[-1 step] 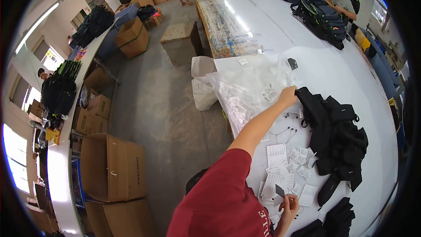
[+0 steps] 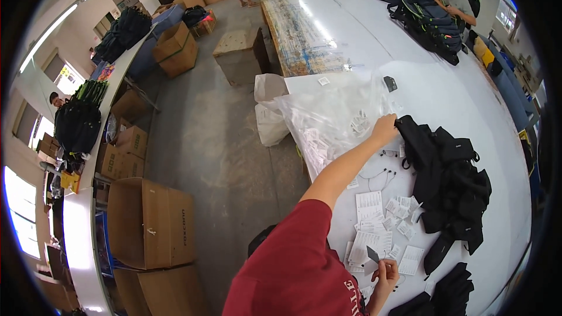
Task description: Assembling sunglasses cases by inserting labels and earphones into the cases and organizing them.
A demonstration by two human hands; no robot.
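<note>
My left hand [image 2: 384, 130] is stretched out over the table, its fingers closed on the near-left end of a black fabric pouch [image 2: 417, 147]. That pouch lies against a heap of similar black fabric pieces [image 2: 462, 190]. Close to my body, my right hand [image 2: 386, 274] pinches a grey and white hang tag [image 2: 372, 256] between thumb and fingers. Beneath and beyond the tag, printed white paper slips [image 2: 370, 205] are spread in an overlapping pile. Thin dark tag strings [image 2: 383, 180] lie between the slips and my left forearm.
A clear plastic bag [image 2: 328, 114] with small white labels covers the table's left corner. More black fabric pieces [image 2: 453, 289] lie at the near edge. Open cardboard boxes [image 2: 170, 222] stand on the floor at left. A co-worker [image 2: 453, 3] sits beyond piled black bags [image 2: 427, 26].
</note>
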